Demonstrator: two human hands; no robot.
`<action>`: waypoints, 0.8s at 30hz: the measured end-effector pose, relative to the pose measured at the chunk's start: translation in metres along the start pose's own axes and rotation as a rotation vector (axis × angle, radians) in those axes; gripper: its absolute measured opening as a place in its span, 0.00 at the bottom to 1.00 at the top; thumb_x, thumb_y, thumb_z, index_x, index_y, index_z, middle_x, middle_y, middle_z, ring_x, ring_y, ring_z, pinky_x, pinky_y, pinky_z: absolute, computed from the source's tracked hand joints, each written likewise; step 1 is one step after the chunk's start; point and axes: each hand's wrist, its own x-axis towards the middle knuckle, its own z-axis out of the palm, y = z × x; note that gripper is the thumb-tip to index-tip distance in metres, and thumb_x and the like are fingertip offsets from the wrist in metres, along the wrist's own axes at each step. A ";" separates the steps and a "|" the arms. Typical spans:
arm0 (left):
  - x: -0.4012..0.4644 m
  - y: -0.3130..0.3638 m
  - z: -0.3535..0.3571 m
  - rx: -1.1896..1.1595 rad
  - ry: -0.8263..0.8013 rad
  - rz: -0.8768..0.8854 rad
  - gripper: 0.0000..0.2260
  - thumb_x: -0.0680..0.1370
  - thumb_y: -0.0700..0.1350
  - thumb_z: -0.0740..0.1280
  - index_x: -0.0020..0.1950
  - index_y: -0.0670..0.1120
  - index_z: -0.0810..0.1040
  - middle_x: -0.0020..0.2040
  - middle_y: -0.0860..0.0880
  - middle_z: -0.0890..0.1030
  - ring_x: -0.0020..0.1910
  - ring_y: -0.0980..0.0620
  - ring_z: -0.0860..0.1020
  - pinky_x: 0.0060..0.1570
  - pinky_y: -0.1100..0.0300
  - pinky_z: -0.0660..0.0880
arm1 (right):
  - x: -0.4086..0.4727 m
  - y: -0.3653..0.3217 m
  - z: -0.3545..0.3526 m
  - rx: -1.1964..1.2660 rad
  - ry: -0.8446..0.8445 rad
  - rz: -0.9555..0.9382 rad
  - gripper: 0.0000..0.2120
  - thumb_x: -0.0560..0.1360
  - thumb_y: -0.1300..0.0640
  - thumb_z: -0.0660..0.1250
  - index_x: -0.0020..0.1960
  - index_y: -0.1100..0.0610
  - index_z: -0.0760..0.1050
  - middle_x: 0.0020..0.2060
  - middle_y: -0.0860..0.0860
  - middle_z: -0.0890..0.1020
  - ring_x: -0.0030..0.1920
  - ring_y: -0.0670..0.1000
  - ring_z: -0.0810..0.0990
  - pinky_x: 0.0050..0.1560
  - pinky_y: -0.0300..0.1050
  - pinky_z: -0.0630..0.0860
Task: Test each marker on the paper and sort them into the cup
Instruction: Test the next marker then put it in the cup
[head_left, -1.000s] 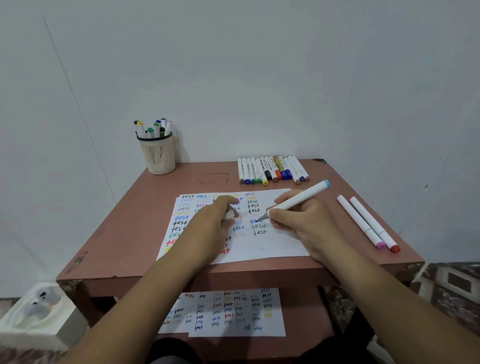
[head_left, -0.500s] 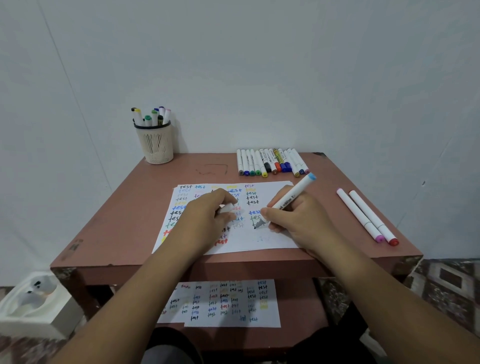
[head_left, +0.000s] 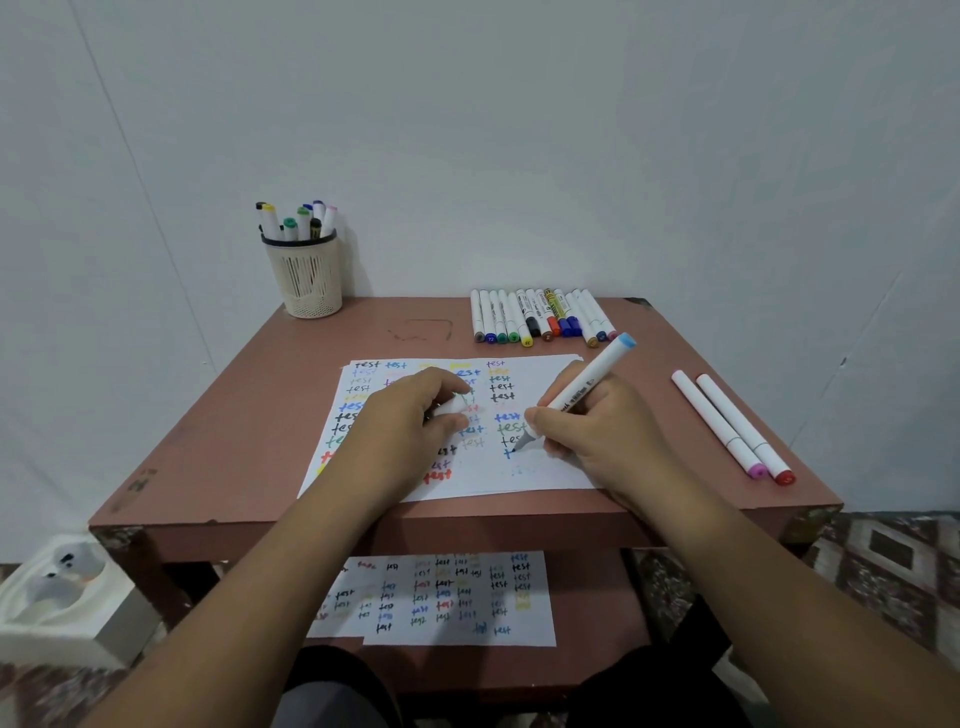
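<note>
Right hand (head_left: 597, 431) grips marker (head_left: 582, 392), tip on paper (head_left: 540, 478). Left hand (head_left: 410, 431) curled round white cap (head_left: 451, 405). Paper covered in coloured "test" words; barrel print unreadable.

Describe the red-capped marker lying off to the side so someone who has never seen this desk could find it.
Start at the reddish-brown wooden table and go to its right edge, beyond the white paper sheet. Two white-barrelled markers lie side by side there. The red-capped white marker is the outer one; its neighbour, the pink-capped white marker, lies nearer the sheet.
</note>
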 end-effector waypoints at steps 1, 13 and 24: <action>0.000 0.000 0.000 -0.004 0.000 -0.002 0.12 0.79 0.46 0.70 0.62 0.54 0.78 0.53 0.56 0.78 0.50 0.57 0.74 0.44 0.76 0.66 | 0.000 0.001 -0.001 0.004 0.014 0.002 0.06 0.74 0.62 0.77 0.42 0.59 0.80 0.33 0.53 0.84 0.32 0.50 0.82 0.38 0.48 0.83; 0.000 -0.001 0.001 -0.026 0.001 0.011 0.09 0.78 0.47 0.71 0.58 0.53 0.79 0.45 0.62 0.78 0.44 0.67 0.75 0.40 0.75 0.67 | -0.001 0.001 -0.001 -0.043 0.029 0.011 0.06 0.74 0.60 0.77 0.44 0.60 0.80 0.30 0.50 0.82 0.31 0.45 0.80 0.34 0.40 0.79; 0.000 -0.008 0.004 -0.072 0.005 0.039 0.10 0.77 0.47 0.73 0.55 0.59 0.82 0.46 0.62 0.80 0.45 0.72 0.75 0.40 0.78 0.65 | -0.001 0.002 -0.001 -0.046 0.076 0.015 0.07 0.74 0.61 0.77 0.44 0.60 0.79 0.29 0.49 0.81 0.28 0.46 0.78 0.32 0.40 0.76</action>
